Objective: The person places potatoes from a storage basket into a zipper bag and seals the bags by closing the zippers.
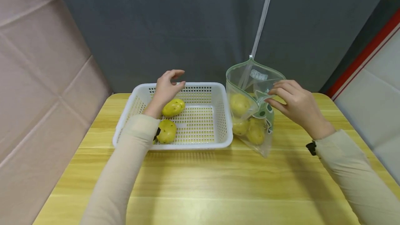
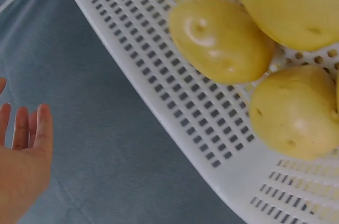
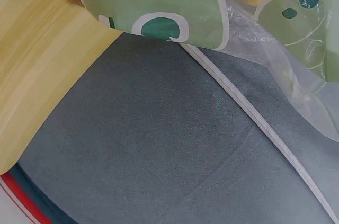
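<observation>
In the head view my left hand (image 1: 166, 88) hovers over the white plastic basket (image 1: 200, 146), thumb and fingers apart, nothing between them. Beneath it lie yellow potatoes (image 1: 173, 107); the left wrist view shows several potatoes (image 2: 221, 38) grouped there, and the forearm hides part of this group in the head view. My right hand (image 1: 295, 103) pinches the rim of a clear zip bag (image 1: 265, 150) with a green printed pattern. The bag stands upright with its mouth spread, several potatoes (image 1: 255, 133) inside. In the right wrist view the bag (image 3: 159, 7) shows along the top, the hand out of frame.
Basket and bag stand side by side at the back of a wooden table (image 1: 200, 186). A dark grey curtain (image 1: 156, 27) with a pale strip rises behind them. A pinkish padded panel (image 1: 40, 79) flanks the left, a white panel with a red edge (image 1: 378, 82) the right.
</observation>
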`<action>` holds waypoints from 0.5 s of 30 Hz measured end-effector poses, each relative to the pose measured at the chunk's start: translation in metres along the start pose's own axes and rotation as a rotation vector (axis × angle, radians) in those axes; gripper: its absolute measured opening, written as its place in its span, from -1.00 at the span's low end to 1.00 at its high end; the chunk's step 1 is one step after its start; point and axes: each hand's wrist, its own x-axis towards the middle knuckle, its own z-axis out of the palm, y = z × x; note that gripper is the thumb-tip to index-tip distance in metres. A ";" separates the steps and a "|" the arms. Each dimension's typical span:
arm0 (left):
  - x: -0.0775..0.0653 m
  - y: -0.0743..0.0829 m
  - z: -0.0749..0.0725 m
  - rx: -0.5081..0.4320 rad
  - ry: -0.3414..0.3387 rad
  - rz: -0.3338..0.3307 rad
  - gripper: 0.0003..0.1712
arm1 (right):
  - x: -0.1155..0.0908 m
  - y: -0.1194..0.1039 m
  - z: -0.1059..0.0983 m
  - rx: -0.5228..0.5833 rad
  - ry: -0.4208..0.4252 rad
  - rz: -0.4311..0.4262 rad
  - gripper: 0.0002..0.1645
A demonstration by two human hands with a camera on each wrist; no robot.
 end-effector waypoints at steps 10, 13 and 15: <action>-0.001 -0.017 -0.005 0.073 -0.046 -0.053 -0.47 | 0.000 -0.001 -0.001 0.015 0.011 -0.007 -0.36; -0.001 -0.023 -0.005 0.090 -0.064 -0.074 -0.46 | 0.000 -0.002 -0.002 0.013 0.008 -0.006 -0.35; -0.001 -0.027 -0.005 0.103 -0.075 -0.085 -0.46 | -0.001 -0.001 -0.002 0.012 0.007 -0.005 -0.36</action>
